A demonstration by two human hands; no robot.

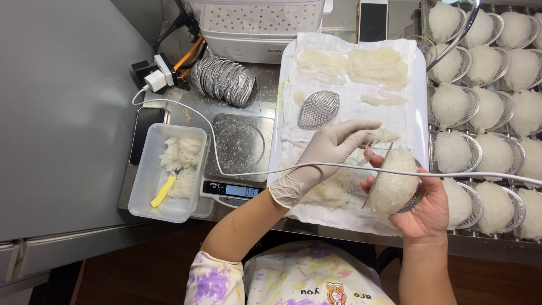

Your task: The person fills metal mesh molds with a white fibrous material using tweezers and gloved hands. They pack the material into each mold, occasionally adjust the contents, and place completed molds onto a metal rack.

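My left hand, in a pale glove, pinches metal tweezers and a small wisp of white stringy material. My bare right hand cups an oval metal mesh mould packed with a mound of the same white material. Both hands are over a white tray lined with a damp white cloth. An empty mesh mould lies face down on the cloth, and flat pieces of translucent white material lie at the tray's far end.
Rows of filled mesh moulds fill a rack on the right. A digital scale, a stack of empty moulds, a plastic tub with white scraps and a yellow tool, a steamer, and a white cable crossing the tray are also here.
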